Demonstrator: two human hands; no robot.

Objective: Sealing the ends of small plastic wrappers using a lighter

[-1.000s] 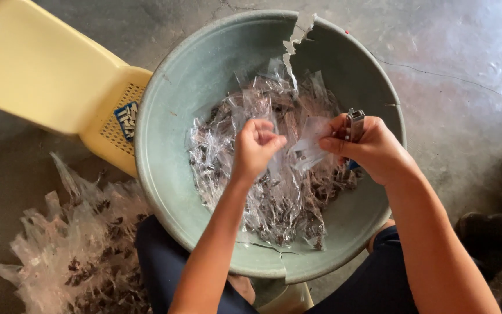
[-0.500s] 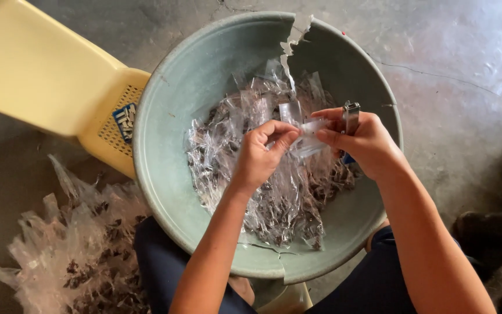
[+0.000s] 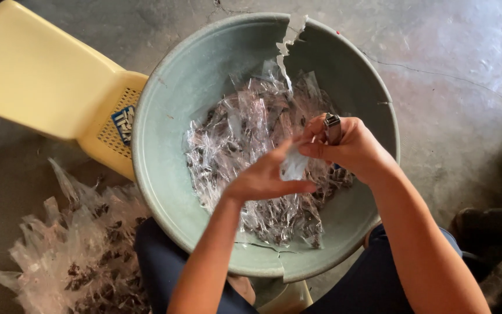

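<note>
A large grey-green plastic basin (image 3: 164,151) with a cracked rim rests on my lap, holding several small clear plastic packets (image 3: 239,134) with dark contents. My left hand (image 3: 265,177) and my right hand (image 3: 350,145) meet above the pile, both pinching one small clear packet (image 3: 293,166) between them. The right hand also grips a small metal tool (image 3: 332,127) that sticks up between thumb and fingers.
A pale yellow plastic stool (image 3: 42,87) lies on its side at the left on the grey concrete floor. A heap of filled clear bags (image 3: 82,250) sits at the lower left beside my knee. A dark object (image 3: 495,232) stands at the right edge.
My left hand has shifted right and down to meet the right hand, and the small packet is now held between both hands.
</note>
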